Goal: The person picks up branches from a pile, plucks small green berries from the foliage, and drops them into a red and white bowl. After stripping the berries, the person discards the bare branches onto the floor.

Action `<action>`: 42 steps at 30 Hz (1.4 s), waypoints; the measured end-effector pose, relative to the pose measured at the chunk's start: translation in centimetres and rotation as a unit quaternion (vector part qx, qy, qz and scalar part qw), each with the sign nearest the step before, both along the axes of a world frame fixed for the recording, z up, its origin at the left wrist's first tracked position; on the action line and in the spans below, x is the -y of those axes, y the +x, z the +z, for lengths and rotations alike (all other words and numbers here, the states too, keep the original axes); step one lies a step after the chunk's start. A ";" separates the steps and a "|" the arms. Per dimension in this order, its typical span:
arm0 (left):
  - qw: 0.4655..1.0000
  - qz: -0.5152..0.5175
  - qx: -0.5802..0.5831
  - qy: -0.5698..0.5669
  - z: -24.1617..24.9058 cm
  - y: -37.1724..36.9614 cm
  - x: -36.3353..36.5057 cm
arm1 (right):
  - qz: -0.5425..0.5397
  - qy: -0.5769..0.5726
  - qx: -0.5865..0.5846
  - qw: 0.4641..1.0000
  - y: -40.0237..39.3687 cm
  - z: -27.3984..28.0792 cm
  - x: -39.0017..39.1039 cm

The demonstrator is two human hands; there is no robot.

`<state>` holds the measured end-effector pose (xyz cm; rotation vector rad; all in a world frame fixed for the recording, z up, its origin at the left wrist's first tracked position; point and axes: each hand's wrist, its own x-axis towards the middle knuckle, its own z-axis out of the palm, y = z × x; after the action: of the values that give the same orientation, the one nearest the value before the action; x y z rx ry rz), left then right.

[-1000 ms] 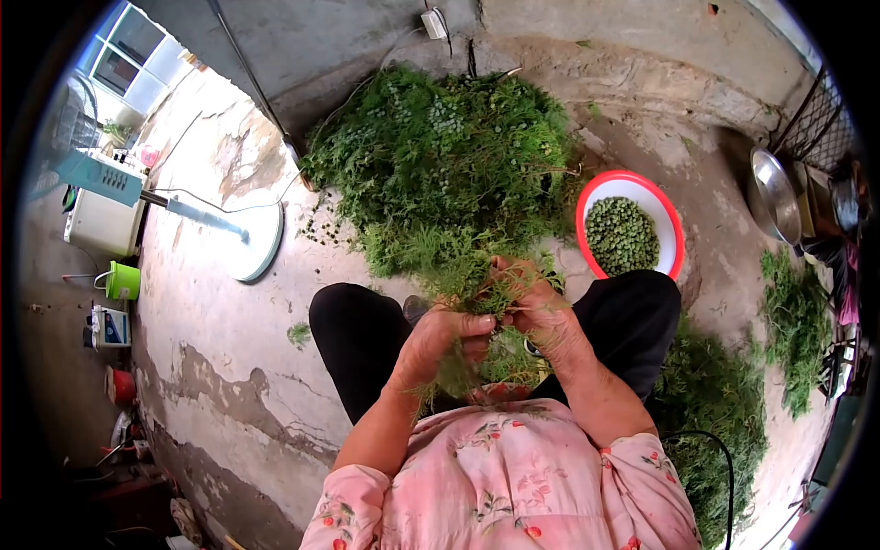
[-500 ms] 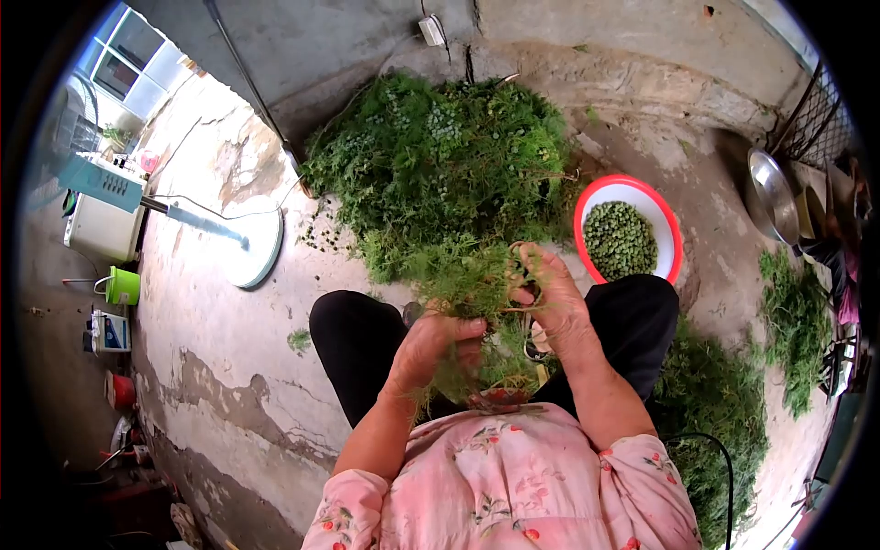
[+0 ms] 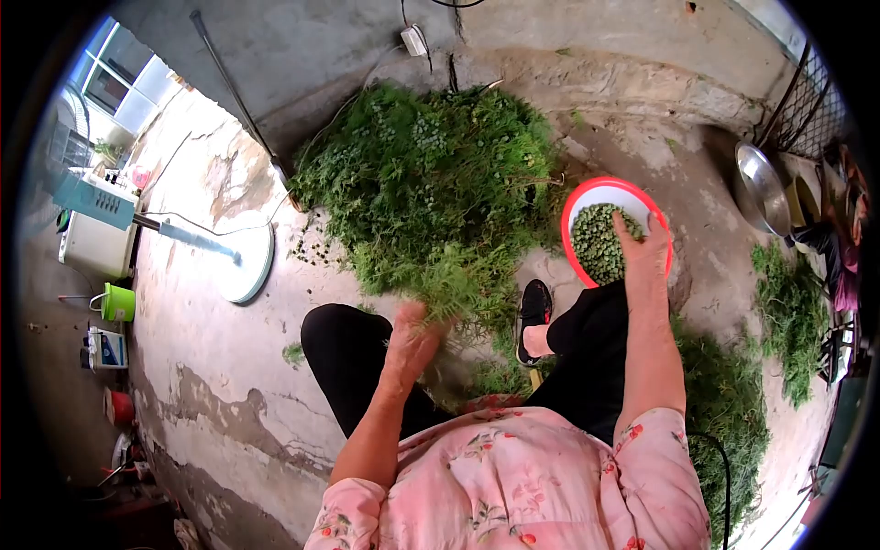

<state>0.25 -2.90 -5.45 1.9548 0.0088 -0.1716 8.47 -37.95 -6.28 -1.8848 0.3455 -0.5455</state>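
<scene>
My left hand (image 3: pixel 414 335) is closed around a feathery green sprig (image 3: pixel 451 291), held above my lap. Over the right side of a red-rimmed white bowl (image 3: pixel 566 236) is my right hand (image 3: pixel 645 249), with its fingers apart and nothing visible in them. Small round green seed pods (image 3: pixel 598 246) heap up inside the bowl, just beside the fingers. In front of my knees lies a big pile of feathery green plants (image 3: pixel 422 174), some bearing pale round pods.
A teal standing fan (image 3: pixel 246 261) is at the left, near a green bucket (image 3: pixel 117 302). More cut greenery (image 3: pixel 720 422) lies by my right side. A metal basin (image 3: pixel 761 188) leans at the far right. Behind the pile rises a concrete wall (image 3: pixel 321 46).
My right hand has left the sprig and moved right, over the bowl, its fingers now spread. My left hand still holds the sprig, slightly farther left. The view has shifted a little.
</scene>
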 end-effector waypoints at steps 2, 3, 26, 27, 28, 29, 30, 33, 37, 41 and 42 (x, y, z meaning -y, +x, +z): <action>0.995 0.048 0.021 -0.084 -3.0 -0.7 -0.5 | -0.050 0.142 0.041 0.988 0.1 -0.7 2.0; 0.998 0.005 0.065 0.009 -3.0 -0.7 -0.7 | -0.082 0.374 0.082 0.920 0.4 -0.9 2.8; 0.892 -0.108 0.253 0.360 4.0 -0.1 3.7 | 0.284 0.135 -0.053 0.948 -5.0 3.9 -13.3; 0.892 -0.097 0.261 0.356 4.1 -0.1 3.6 | 0.241 0.267 -0.089 0.929 -4.9 3.9 -13.1; 0.892 -0.086 0.269 0.352 4.3 -0.2 3.6 | 0.193 0.393 -0.124 0.891 -4.6 4.3 -12.7; 0.893 -0.075 0.278 0.347 4.4 -0.2 3.6 | 0.140 0.510 -0.156 0.834 -4.3 4.5 -12.1; 0.893 -0.068 0.278 0.347 4.3 -0.1 3.5 | 0.150 0.571 -0.094 0.801 -4.0 4.2 -11.4; 0.892 -0.060 0.270 0.357 4.1 0.0 3.0 | 0.170 0.571 -0.118 0.795 -4.6 6.9 -11.8; 0.871 -0.057 0.286 0.395 4.7 0.5 3.2 | 0.299 0.471 -0.155 0.816 -5.8 5.7 -11.9; 0.857 -0.034 0.322 0.401 4.2 0.6 2.9 | 0.301 0.404 -0.228 0.833 -6.4 5.1 -12.3; 0.859 -0.037 0.315 0.402 4.3 0.6 2.9 | 0.299 0.435 -0.254 0.810 -6.6 5.5 -12.4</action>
<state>0.83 -5.80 -1.11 2.7621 -0.4994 0.5176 1.88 -25.59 -0.73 -1.0844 0.2538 0.5140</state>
